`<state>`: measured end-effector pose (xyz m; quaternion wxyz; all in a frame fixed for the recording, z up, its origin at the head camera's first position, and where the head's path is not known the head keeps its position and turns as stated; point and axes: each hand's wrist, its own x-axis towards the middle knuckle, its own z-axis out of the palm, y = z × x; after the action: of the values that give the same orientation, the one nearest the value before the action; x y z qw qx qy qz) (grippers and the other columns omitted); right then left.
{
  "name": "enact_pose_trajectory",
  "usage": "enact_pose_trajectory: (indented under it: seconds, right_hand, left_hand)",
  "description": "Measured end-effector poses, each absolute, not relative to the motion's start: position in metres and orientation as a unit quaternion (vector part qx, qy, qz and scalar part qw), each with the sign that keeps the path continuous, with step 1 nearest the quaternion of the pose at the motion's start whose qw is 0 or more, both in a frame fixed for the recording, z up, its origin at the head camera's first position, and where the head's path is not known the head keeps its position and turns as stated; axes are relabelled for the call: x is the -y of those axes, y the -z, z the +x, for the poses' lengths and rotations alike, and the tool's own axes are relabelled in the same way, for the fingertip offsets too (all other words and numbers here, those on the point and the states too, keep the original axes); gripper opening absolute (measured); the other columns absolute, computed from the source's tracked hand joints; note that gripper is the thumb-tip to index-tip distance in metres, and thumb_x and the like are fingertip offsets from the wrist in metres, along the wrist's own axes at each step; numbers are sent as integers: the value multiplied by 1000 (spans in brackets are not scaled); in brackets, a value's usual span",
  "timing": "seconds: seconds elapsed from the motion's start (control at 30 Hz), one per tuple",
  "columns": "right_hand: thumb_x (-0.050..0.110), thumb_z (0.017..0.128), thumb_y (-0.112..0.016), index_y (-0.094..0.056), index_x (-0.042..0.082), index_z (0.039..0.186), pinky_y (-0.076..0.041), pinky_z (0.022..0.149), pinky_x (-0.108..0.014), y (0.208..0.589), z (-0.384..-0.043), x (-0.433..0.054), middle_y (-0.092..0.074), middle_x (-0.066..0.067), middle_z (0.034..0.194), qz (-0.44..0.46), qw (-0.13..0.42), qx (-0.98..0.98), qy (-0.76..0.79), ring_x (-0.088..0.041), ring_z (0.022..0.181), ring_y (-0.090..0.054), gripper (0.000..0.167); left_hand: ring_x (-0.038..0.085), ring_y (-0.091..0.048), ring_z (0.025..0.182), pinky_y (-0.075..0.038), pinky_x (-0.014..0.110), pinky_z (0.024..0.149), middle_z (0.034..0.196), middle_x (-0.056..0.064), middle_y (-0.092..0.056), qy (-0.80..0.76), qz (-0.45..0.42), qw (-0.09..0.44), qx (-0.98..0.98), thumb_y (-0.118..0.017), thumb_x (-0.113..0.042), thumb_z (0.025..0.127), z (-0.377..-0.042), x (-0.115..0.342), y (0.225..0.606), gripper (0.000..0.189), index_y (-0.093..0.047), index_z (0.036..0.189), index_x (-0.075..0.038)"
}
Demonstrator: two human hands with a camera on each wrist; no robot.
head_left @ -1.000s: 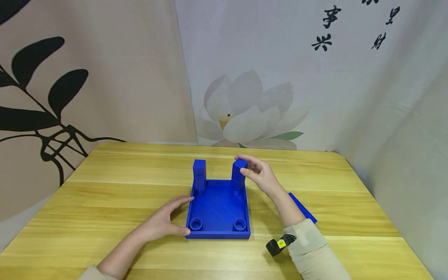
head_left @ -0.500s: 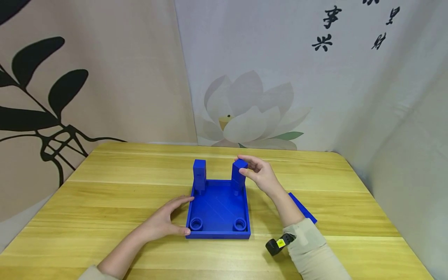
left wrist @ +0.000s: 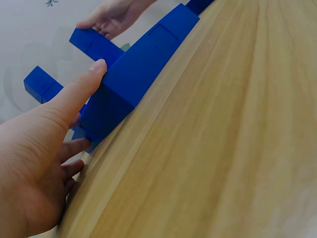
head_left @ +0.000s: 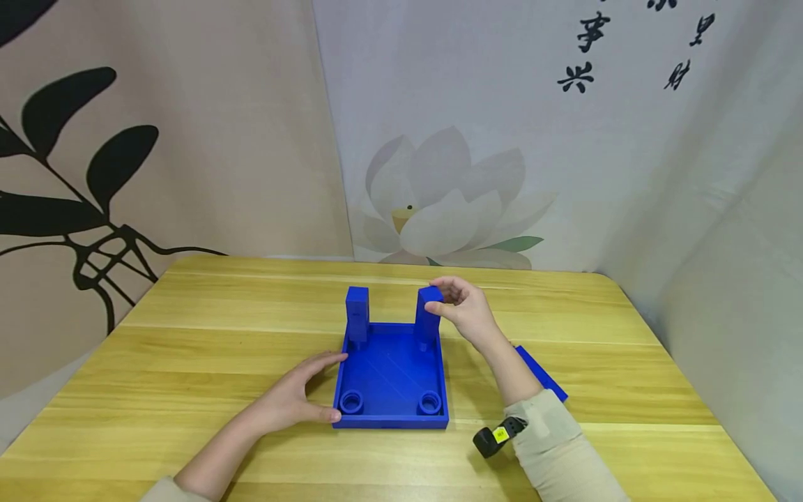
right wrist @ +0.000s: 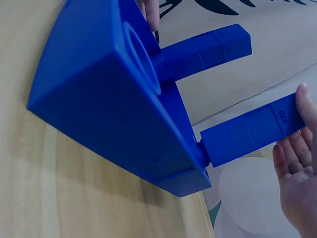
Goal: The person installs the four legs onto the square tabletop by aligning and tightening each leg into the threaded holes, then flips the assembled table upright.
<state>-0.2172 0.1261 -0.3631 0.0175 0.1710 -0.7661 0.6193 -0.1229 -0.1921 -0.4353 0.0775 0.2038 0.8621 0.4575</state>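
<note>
Here, a person's right hand [head_left: 467,310] pinched the upright right post [head_left: 426,324] at a blue tray's [head_left: 390,422] far right corner.
Nearest, two round sockets [head_left: 429,402] sat in the tray's near corners. The left hand [head_left: 295,397] touched the tray's left wall and near left corner, thumb and fingers spread wide, grasping nothing. A narrow blue piece [head_left: 541,374] lay right of the tray on the wooden table [head_left: 207,335], partly behind the right forearm [head_left: 514,376]. The held post's long axis rose vertically from the tray, just left of the right hand, whose thumb and fingers had hold of its top; whether its neck [right wrist: 202,153] was fully seated could not be told. A similar left post [head_left: 357,314] stood at the tray's far left corner, apart from the right hand. Beyond the tray hung a lotus-printed cloth [head_left: 433,195].
</note>
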Motion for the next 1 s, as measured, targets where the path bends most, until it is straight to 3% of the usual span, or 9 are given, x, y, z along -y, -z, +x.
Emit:
enact_pose_trajectory:
  seconds: [0.27,0.43,0.6,0.77,1.0]
  right_hand:
    - [8,80,-78,-62,1,111,-45,77,-30,370,-221,-124,-60,-5,92,167,38,766,-619,-23,88,-53,35]
    - [6,80,-77,-61,0,112,-46,80,-30,372,-221,-124,-60,-5,96,167,45,766,-619,-22,90,-54,36]
    - [5,84,-73,-58,-3,120,-46,88,-33,374,-221,-127,-63,-10,108,207,45,756,-620,-21,100,-56,39]
    - [1,94,-59,-51,-2,133,-40,101,-38,373,-220,-132,-57,-18,127,285,24,725,-627,-28,119,-51,40]
    - [1,97,-52,-46,-3,138,-35,105,-32,370,-219,-136,-53,-22,132,316,-3,707,-633,-31,129,-42,42]
  left_hand:
    - [43,-29,134,-24,67,102,147,17,-36,-455,205,72,-864,-83,-47,68,-123,192,435,90,-44,144,-19]
    - [43,-29,134,-24,68,101,148,17,-36,-454,205,70,-864,-84,-47,68,-123,192,437,90,-44,144,-20]
    - [44,-29,134,-24,68,101,148,18,-35,-456,205,73,-863,-84,-46,68,-124,192,436,89,-44,144,-20]
    - [43,-29,134,-24,67,102,147,17,-36,-456,205,73,-863,-84,-46,68,-124,192,435,90,-44,144,-19]
    - [43,-29,134,-23,67,102,148,17,-36,-455,204,73,-864,-84,-47,68,-123,192,435,91,-43,144,-18]
